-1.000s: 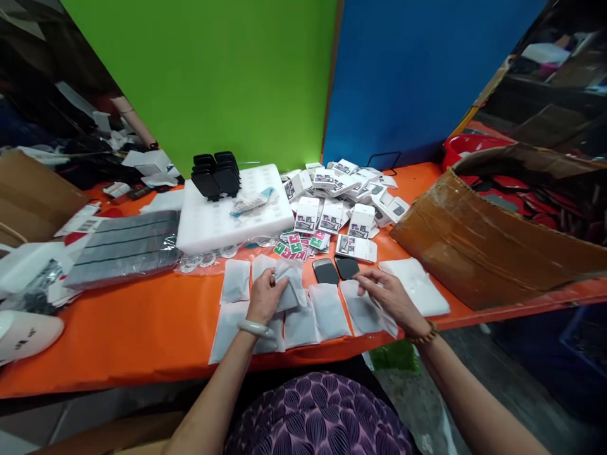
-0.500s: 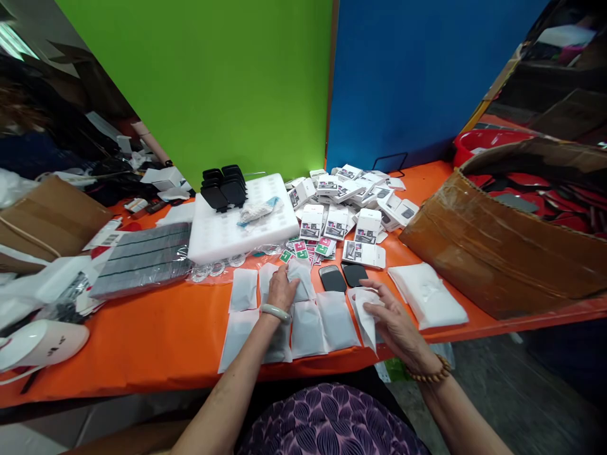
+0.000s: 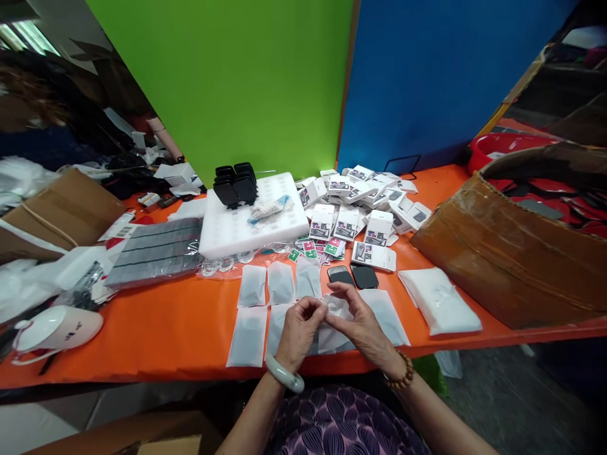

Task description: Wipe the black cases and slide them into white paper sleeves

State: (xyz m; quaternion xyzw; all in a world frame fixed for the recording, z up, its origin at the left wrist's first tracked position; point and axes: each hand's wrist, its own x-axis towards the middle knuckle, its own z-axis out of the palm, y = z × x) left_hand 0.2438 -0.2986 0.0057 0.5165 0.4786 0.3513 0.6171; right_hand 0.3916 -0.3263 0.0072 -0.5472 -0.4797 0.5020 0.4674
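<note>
Both hands meet low in the middle of the view over a translucent white sleeve [image 3: 336,339]. My left hand [image 3: 301,325] is pinched at the sleeve's upper left edge. Thumb and fingers of my right hand [image 3: 356,322] close on the sleeve's top. Several white sleeves with dark contents lie around them, among them one at the left [image 3: 247,335], one in the back row [image 3: 281,283] and one to the right [image 3: 386,316]. Two dark rounded pads, a grey one [image 3: 340,275] and a black one [image 3: 364,276], rest just behind my right hand.
Behind lie small white boxes [image 3: 378,226], coloured cards [image 3: 310,249] and white foam [image 3: 253,232] bearing black pads [image 3: 236,186]. A white packet [image 3: 441,300] and cardboard box [image 3: 502,253] stand right; a wrapped grey stack [image 3: 156,253] and white mug [image 3: 59,328] are left.
My left hand has left the back-row sleeve and come toward me, to meet my right hand. My right hand has moved left with its white sleeve. The camera view has shifted slightly left.
</note>
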